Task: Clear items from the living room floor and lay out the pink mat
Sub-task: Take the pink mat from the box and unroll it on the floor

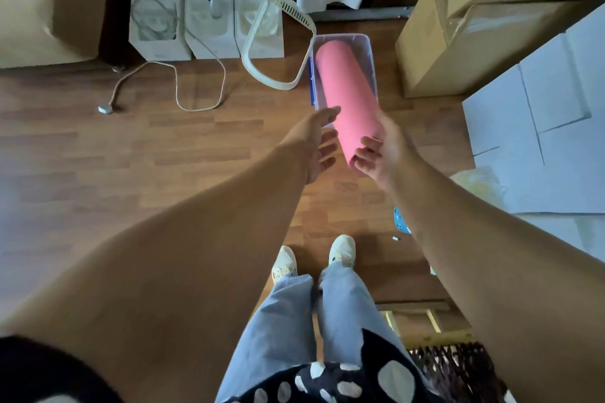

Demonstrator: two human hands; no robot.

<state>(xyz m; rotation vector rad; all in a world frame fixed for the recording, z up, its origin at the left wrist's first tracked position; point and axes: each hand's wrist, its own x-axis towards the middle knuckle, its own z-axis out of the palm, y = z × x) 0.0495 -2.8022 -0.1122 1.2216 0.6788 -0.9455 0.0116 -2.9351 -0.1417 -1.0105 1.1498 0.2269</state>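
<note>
A rolled pink mat (343,88) stands in a clear plastic bin (371,69) on the wooden floor, its near end sticking out toward me. My right hand (383,150) grips that near end, fingers curled around its edge. My left hand (319,141) is open just left of the roll, fingers spread, close to it but not clearly touching.
A cream cable (196,88) with a plug (106,109) trails across the floor at left. A white curved plastic frame (262,65) leans by the bin. White boxes (209,20) line the back, cardboard boxes (465,36) the right. My feet (342,252) stand below.
</note>
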